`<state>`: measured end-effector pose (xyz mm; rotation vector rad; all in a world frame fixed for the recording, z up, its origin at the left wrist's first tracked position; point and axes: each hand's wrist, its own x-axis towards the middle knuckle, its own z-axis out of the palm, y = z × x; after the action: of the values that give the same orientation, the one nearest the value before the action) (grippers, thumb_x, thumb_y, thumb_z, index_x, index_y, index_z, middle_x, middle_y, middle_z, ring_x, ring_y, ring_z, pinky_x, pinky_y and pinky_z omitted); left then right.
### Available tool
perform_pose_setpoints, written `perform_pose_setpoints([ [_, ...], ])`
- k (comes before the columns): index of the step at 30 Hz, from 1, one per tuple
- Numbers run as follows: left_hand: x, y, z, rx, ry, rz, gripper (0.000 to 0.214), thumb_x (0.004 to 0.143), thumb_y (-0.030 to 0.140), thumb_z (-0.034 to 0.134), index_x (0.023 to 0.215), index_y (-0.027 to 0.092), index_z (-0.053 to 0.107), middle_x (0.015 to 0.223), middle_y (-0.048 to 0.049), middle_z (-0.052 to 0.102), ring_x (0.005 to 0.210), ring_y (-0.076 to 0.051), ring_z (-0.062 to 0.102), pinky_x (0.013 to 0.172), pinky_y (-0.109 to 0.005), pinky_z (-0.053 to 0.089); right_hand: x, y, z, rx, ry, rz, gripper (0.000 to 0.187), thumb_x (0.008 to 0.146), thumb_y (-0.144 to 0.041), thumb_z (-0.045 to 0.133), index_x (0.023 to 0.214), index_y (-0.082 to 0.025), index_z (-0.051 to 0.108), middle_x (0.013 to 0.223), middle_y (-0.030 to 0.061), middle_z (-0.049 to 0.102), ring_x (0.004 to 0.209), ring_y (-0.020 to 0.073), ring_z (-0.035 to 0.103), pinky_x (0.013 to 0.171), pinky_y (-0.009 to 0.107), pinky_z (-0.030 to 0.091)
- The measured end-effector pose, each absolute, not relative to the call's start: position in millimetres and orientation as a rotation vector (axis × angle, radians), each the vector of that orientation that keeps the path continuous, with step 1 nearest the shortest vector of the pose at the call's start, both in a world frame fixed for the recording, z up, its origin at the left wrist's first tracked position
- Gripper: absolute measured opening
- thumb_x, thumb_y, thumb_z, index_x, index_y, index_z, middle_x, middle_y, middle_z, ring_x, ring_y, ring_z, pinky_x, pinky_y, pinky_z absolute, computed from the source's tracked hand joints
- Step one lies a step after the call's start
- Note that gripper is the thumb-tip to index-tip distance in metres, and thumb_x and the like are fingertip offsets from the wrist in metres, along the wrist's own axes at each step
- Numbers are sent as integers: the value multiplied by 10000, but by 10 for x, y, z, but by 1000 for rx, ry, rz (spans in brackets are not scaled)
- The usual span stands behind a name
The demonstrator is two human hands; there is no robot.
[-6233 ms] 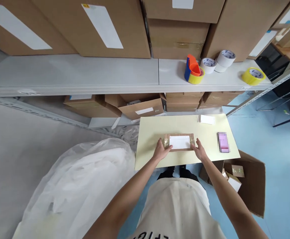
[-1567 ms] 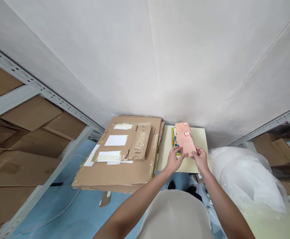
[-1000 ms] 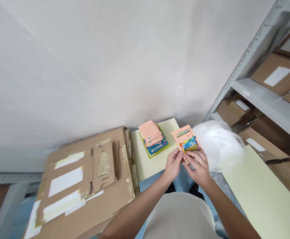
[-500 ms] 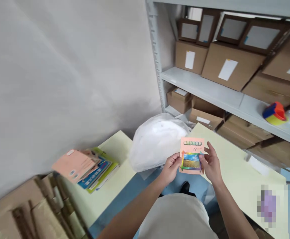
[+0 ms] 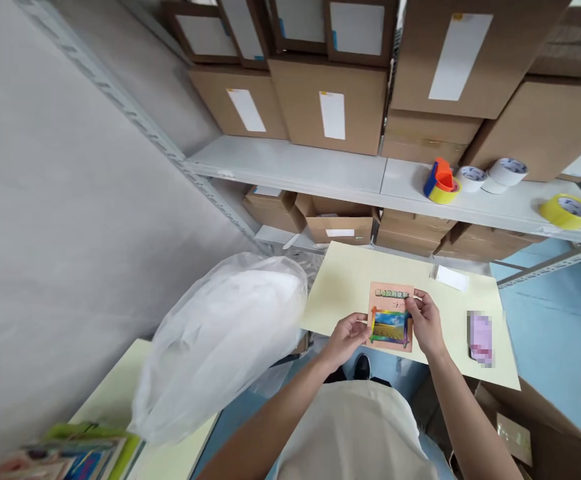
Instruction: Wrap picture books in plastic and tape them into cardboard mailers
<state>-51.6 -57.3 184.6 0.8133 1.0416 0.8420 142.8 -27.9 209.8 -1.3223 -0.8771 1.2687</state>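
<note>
A thin pink book [image 5: 390, 325] with a wheat-field picture on its cover is held up in front of me, over the near edge of a pale yellow table [image 5: 350, 273]. My left hand [image 5: 346, 339] pinches the book's lower left edge. At its upper right side, my right hand [image 5: 424, 321] grips it with the thumb on the cover. On the table beyond lies a small white packet [image 5: 451, 277]. A blurred purple item [image 5: 480, 339] rests to the right of my right hand.
A big translucent plastic bag [image 5: 220, 340] bulges at the left. A stack of books [image 5: 85, 457] sits on another table, lower left. Ahead, a metal shelf [image 5: 290, 163] bears cardboard boxes [image 5: 330, 107] and tape rolls [image 5: 568, 210]. An open carton [image 5: 560, 427] stands at lower right.
My view has turned to the right, bringing more of the shelf and table into sight. The book stays in both hands and is now in front of the yellow table.
</note>
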Motion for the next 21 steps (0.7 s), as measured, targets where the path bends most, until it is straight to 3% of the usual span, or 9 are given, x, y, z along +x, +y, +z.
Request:
perform_pose_setpoints([
  [4, -495, -420, 1705, 815, 1066, 776, 453, 606, 538, 814, 759, 151, 635, 697, -12, 647, 663, -151, 639, 721, -297, 521, 1440, -221, 2042, -1368, -777, 1222, 508, 682, -638, 727, 916, -228, 541, 694, 9, 702, 609, 188, 669, 533, 289, 534],
  [9, -518, -153, 1591, 930, 1024, 691, 425, 641, 547, 777, 734, 158, 633, 672, -11, 646, 619, -151, 640, 673, -274, 495, 1509, -49, 1995, -1505, -719, 1092, 483, 668, -635, 730, 823, -208, 565, 697, 7, 663, 595, 154, 619, 499, 255, 505],
  [16, -577, 54, 1477, 937, 907, 580, 424, 698, 569, 722, 781, 158, 658, 663, -2, 618, 567, -132, 586, 639, -265, 444, 1649, 55, 1850, -1622, -776, 1061, 436, 771, -573, 631, 1016, -214, 594, 651, -33, 605, 553, 133, 576, 460, 244, 480],
  [21, -526, 108, 1439, 962, 891, 636, 457, 756, 609, 655, 718, 154, 670, 557, 34, 483, 529, -93, 420, 577, -244, 369, 1877, 52, 1806, -1514, -979, 1168, 368, 842, -512, 544, 1030, -218, 660, 808, 27, 690, 623, 157, 632, 515, 305, 538],
])
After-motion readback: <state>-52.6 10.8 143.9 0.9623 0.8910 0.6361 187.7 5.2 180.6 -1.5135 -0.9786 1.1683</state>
